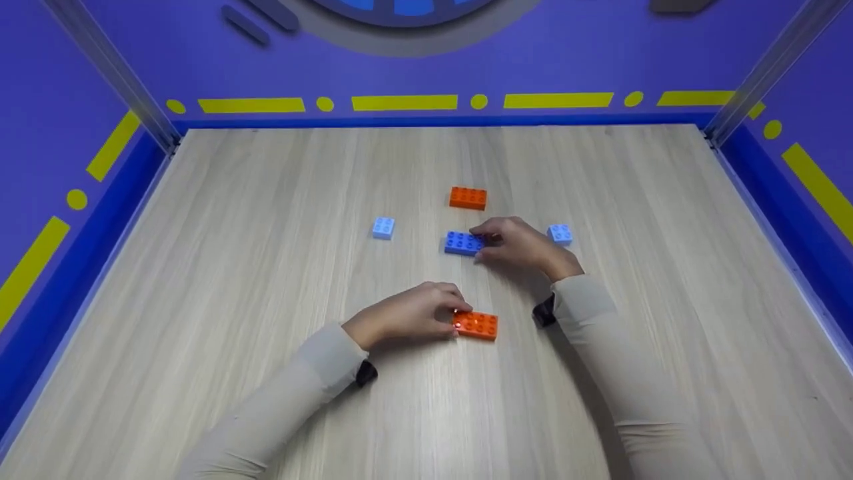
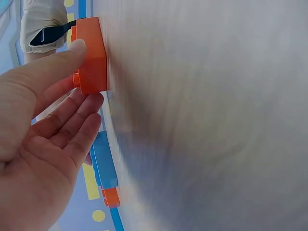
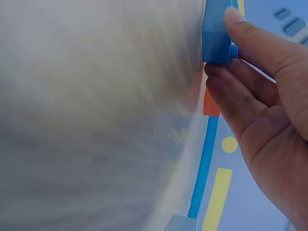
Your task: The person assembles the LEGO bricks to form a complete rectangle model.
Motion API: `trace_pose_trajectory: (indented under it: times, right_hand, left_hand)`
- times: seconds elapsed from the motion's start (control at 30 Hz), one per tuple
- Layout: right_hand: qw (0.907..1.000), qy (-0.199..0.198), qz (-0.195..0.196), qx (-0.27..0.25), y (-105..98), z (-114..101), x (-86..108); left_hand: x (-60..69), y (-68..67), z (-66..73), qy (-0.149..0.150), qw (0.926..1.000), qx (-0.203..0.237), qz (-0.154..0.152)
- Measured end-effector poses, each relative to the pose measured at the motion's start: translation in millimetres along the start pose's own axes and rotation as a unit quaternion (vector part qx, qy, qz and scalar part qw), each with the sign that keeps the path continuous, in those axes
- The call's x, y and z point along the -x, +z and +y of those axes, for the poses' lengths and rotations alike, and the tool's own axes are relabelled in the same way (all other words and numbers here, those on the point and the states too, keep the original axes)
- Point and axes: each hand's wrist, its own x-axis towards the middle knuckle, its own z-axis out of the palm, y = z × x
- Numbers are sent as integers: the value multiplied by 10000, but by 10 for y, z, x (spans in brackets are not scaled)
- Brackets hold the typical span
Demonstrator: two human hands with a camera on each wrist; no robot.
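Observation:
An orange brick (image 1: 477, 325) lies on the table nearest the person, its left end pinched between thumb and fingers of the left hand (image 1: 416, 313). In the left wrist view the thumb of that hand (image 2: 48, 120) lies against the orange brick (image 2: 94, 57). Farther back, a blue brick (image 1: 462, 243) is gripped at its right end by the right hand (image 1: 523, 245). The right wrist view shows the right hand (image 3: 269, 91) with its thumb on the blue brick (image 3: 216, 38). Both bricks have studs on top.
Behind the blue brick lies another orange brick (image 1: 468, 198). A small light blue brick (image 1: 383, 228) is at the left, and a similar one (image 1: 560, 234) lies just beyond the right wrist. Purple walls (image 1: 413, 80) border the wooden table (image 1: 266, 200).

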Motion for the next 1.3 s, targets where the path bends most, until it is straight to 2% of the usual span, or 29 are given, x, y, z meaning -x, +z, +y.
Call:
trace_pose_trajectory:
  times: [0.23, 0.57, 0.83, 1.3]
  right_hand:
    - [9998, -24, -31, 182, -1, -28, 14]
    - [9998, -62, 25, 212, -14, -30, 13]
    - [9989, -318, 115, 322, -2, -12, 23]
    - [9994, -228, 66, 270, -35, -27, 84]
  left_hand:
    - [5, -2, -8, -16, 10000, -5, 14]
    - [9, -21, -10, 181, 9998, 34, 116]
    - [10, -17, -9, 169, 9997, 68, 156]
    - [18, -54, -21, 44, 9997, 2, 251]
